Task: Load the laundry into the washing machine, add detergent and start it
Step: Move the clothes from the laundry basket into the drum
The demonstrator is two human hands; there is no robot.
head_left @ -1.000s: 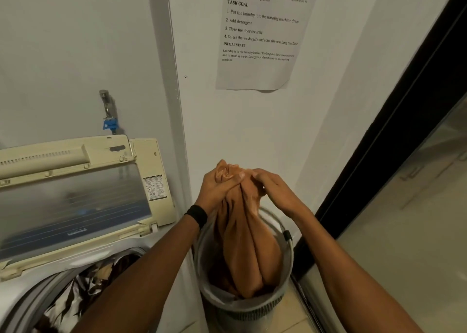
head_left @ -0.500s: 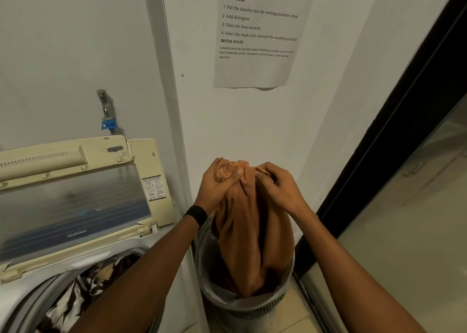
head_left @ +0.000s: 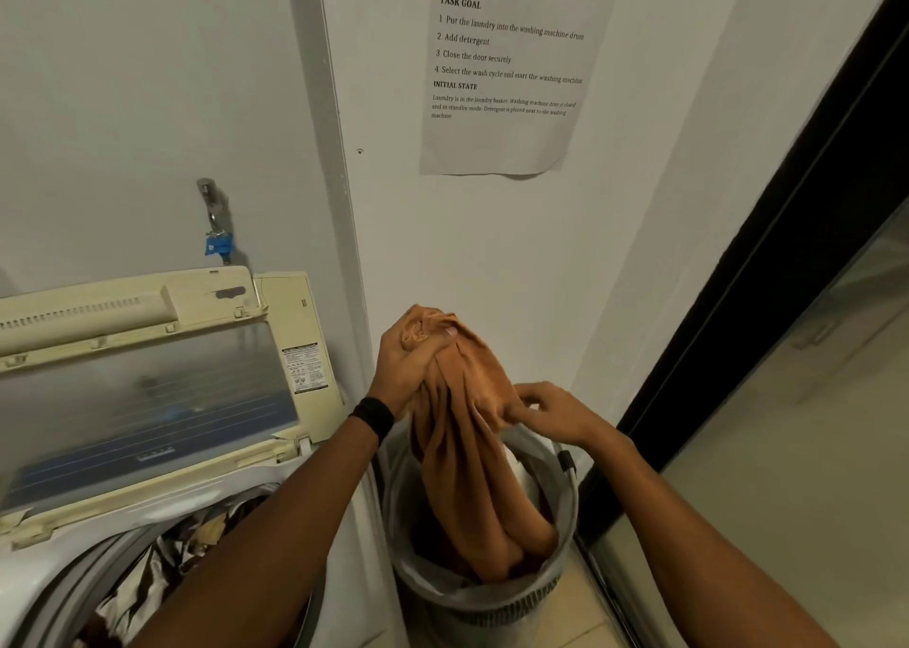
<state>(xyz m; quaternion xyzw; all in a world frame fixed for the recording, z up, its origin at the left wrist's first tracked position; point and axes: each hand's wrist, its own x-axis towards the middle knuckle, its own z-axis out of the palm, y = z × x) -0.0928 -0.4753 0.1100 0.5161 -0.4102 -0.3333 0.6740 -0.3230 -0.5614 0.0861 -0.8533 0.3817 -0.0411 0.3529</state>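
A person stands over a round laundry basket on the floor, just right of a top-loading washing machine whose lid stands raised against the wall. An orange cloth rises out of the basket in a long gathered bunch. Its lower folds lie inside, against the basket's right wall, and its top is lifted above the rim.

The left hand, with a dark wristband on its wrist, is clenched around the top of the bunch. The right hand sits lower, just above the basket's far rim, pinching a fold on the cloth's right side.

Patterned brown and white laundry already lies in the open drum at the machine's near edge. A printed task sheet hangs on the wall above.

The cloth looks soft, limp and fairly light. It will sag and trail from whatever point is held, so a high grip on the gathered top, with a second hold lower down, seems best for lifting the tail over the rim.

Half a second ago both hands met at the top of the bunch. Since then the right hand has dropped to the side fold, while the left keeps the top. No detergent is in view.
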